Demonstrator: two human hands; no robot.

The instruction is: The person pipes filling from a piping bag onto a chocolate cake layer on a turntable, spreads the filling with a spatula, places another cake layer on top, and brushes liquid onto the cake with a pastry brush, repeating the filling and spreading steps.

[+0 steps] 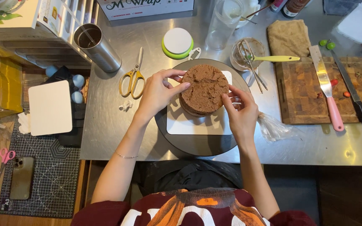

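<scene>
Two hands flank chocolate sponge layer point(205, 88) | left hand point(158, 93) fingertips pinching left rim | right hand point(241, 114) pinching lower-right edge | layer between grips

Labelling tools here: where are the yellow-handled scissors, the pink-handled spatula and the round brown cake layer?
yellow-handled scissors point(132, 81): head view, handle loops.
pink-handled spatula point(334, 113): head view, handle.
round brown cake layer point(205, 88): head view, top surface.

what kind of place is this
Most likely a home or small baking workspace: a brown cake layer sits on a turntable on a steel counter, with a pink-handled spatula and knife on a wooden board.
</scene>
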